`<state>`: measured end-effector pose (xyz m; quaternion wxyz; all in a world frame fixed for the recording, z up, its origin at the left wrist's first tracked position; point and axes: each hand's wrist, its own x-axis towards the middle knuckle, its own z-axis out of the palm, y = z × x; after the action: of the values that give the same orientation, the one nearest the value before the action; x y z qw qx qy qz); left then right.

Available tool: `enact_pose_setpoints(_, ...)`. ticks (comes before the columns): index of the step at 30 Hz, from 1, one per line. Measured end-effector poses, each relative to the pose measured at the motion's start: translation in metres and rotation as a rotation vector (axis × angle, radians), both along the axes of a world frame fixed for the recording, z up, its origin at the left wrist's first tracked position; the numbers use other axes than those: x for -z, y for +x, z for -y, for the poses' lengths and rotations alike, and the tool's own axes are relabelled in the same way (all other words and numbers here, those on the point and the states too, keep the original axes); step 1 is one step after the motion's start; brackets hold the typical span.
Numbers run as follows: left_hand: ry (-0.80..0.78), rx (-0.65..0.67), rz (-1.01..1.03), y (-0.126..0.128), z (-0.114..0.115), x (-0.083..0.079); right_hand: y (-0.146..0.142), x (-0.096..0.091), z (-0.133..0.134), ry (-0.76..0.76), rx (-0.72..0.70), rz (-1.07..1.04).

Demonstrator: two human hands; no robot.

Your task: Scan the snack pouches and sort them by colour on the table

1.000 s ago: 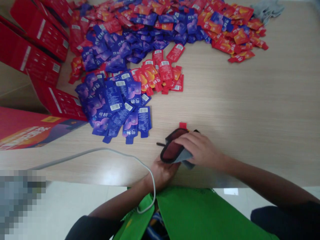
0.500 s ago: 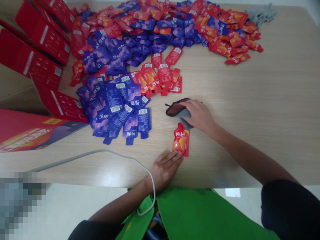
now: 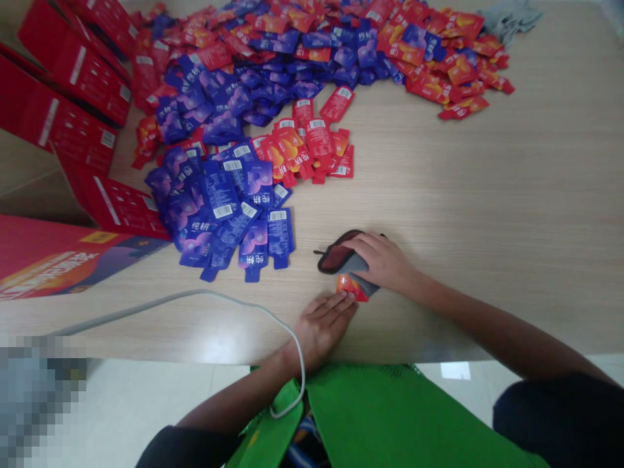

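Note:
A red and orange pouch [image 3: 350, 286] lies flat on the table in front of me, mostly covered. My left hand [image 3: 322, 327] rests with straight fingers on its near edge, pressing it to the tabletop. Over the pouch's far part, my right hand [image 3: 383, 260] grips a folded grey cloth [image 3: 353, 263] with black edging and a dark reddish inner side. The cloth hides the pouch's top and printed name.
Blue pouches [image 3: 229, 208] lie spread at the left, beside red pouches [image 3: 319, 138]. A large mixed heap [image 3: 292, 55] fills the back. Red boxes [image 3: 78, 123] stand far left. A crumpled grey cloth [image 3: 509, 19] lies back right; a white cable [image 3: 205, 294] crosses the front.
My right hand has drawn the grey cloth toward me, from beyond the pouch's top down over most of it. My left hand stays on the near edge.

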<state>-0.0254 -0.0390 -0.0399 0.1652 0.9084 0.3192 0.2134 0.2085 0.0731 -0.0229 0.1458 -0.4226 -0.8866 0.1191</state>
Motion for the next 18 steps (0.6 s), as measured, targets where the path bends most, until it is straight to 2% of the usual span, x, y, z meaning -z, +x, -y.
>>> enact_pose_setpoints(4, 0.010, -0.016, -0.019, 0.001, 0.000, -0.004, 0.014, -0.010, -0.052, 0.028, 0.133, -0.012)
enact_pose_setpoints(7, 0.010, -0.055, -0.013, 0.006, -0.006, -0.013, 0.033, -0.020, -0.063, 0.087, 0.296, -0.199)
enact_pose_setpoints(10, -0.006, -0.153, 0.009, 0.014, -0.023, -0.026, 0.056, -0.026, -0.048, 0.136, 0.488, -0.376)
enact_pose_setpoints(13, -0.020, -0.257, 0.010, 0.026, -0.052, -0.034, 0.075, -0.029, -0.020, 0.097, 0.664, -0.452)
enact_pose_setpoints(18, -0.031, -0.398, -0.054, 0.050, -0.100, -0.031, 0.090, -0.025, 0.023, -0.010, 0.820, -0.539)
